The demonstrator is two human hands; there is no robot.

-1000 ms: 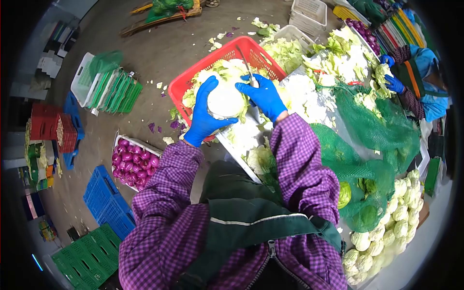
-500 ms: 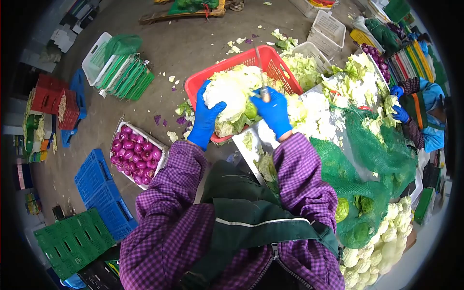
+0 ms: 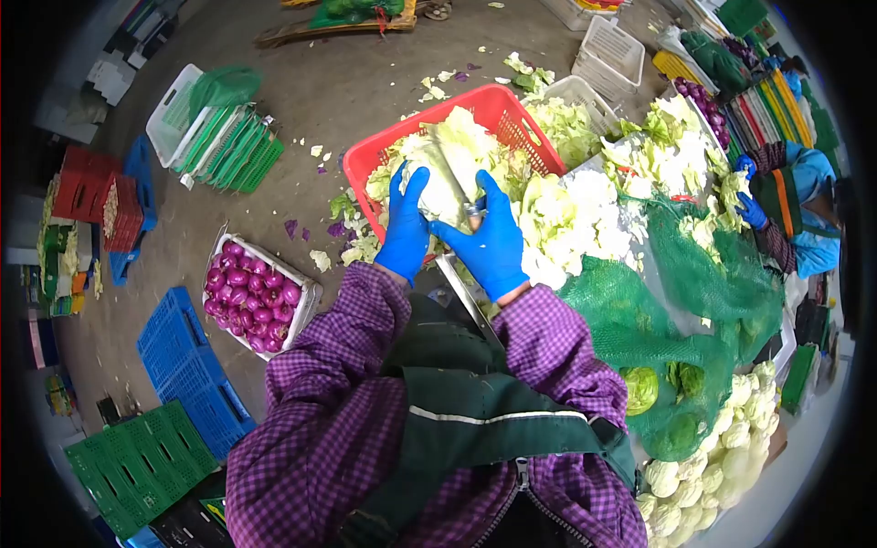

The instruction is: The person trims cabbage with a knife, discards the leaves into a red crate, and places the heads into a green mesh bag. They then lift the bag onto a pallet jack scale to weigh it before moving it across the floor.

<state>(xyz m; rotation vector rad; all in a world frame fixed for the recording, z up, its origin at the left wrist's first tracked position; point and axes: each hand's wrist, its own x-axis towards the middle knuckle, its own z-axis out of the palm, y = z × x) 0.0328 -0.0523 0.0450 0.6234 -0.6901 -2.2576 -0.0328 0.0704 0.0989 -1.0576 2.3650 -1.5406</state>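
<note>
Drawn closer together, the left hand holds cabbage, the right hand a knife.

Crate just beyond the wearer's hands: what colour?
Red. The crate shows best in the head view, the only one.

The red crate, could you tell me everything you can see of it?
The red crate looks plastic, open-topped and roughly rectangular, with a plain rim and walls pierced by rows of small holes. Pale green leaves lie heaped inside. It sits slantwise in the view, beside the worktable; what supports it is hidden. The left hand, right hand and a cabbage hide part of its near side.
</note>
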